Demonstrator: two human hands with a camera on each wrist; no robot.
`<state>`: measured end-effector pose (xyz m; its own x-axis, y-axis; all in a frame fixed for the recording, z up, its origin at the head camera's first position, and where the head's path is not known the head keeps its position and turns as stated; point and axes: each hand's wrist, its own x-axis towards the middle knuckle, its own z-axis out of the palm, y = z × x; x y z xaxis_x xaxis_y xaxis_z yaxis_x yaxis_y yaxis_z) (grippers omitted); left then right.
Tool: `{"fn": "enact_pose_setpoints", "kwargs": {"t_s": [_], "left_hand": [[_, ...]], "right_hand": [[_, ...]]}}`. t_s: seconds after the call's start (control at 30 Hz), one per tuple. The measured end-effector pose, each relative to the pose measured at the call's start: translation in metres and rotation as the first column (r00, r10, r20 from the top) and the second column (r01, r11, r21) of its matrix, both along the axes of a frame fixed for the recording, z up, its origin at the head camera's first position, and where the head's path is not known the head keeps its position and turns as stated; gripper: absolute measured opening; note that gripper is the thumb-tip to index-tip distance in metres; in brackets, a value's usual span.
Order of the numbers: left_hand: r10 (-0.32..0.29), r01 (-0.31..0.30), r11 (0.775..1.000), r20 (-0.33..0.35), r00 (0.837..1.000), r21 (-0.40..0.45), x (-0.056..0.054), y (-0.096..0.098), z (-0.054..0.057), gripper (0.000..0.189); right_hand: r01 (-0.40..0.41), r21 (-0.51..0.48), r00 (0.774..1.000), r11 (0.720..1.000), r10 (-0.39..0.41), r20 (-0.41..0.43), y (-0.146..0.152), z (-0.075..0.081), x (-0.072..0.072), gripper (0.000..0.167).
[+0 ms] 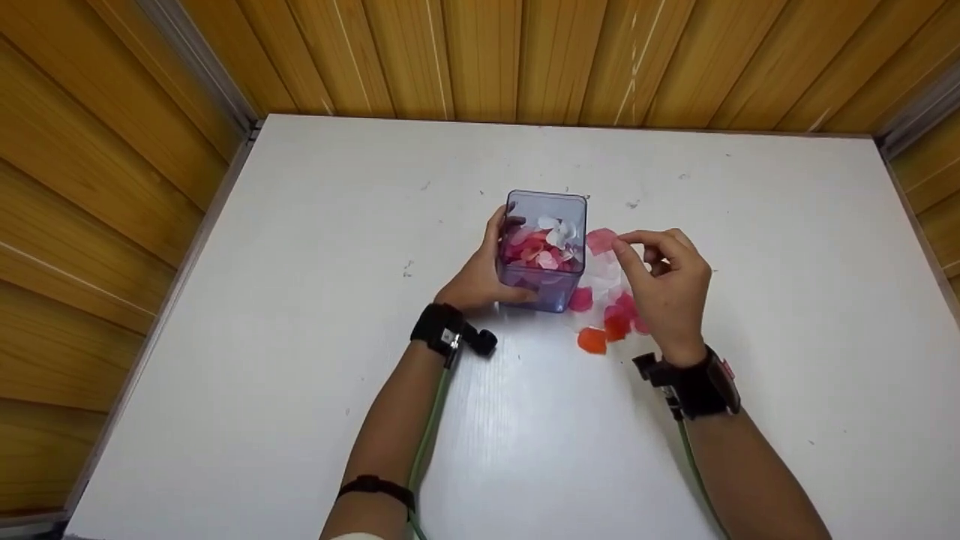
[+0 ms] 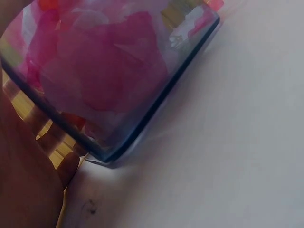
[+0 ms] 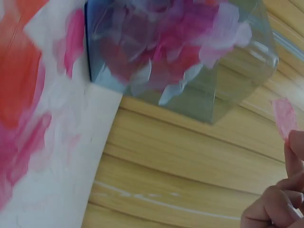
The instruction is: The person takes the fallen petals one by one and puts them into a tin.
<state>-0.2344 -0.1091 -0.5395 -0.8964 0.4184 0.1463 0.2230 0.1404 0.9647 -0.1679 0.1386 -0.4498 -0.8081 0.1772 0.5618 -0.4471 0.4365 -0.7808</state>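
Note:
My left hand (image 1: 480, 277) grips a clear bluish plastic box (image 1: 544, 289) from its left side, thumb across the near face and fingers round the far side. Pink, red and white petals (image 1: 536, 247) fill the lower part of the box, whose open top tilts toward me. Just right of the rim, my right hand (image 1: 671, 289) pinches one light pink petal (image 1: 601, 241) between thumb and forefinger. The same pinched petal (image 3: 284, 116) shows at the right edge of the right wrist view. In the left wrist view, petals press against the box wall (image 2: 156, 107).
Loose petals lie on the white table (image 1: 300, 300) between the box and my right hand, among them an orange petal (image 1: 592, 340) and a magenta petal (image 1: 580, 299). Wood-patterned panels (image 1: 480, 60) stand behind the table. Green cables (image 1: 435, 412) run along both forearms.

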Motion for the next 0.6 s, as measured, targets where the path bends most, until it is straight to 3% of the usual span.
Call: {"fn": "enact_pose_setpoints", "kwargs": {"t_s": [0.3,0.6], "left_hand": [[-0.002,0.002,1.0,0.001,1.0,-0.003,0.001,0.001,-0.001,0.137],[0.002,-0.002,1.0,-0.009,1.0,-0.008,0.0,0.0,0.0,0.139]], "right_hand": [[-0.077,0.029,0.997,0.997,0.077,0.025,-0.024,-0.014,-0.006,0.011],[-0.087,0.087,0.992,0.992,0.079,0.093,-0.001,-0.007,-0.009,0.012]]}}
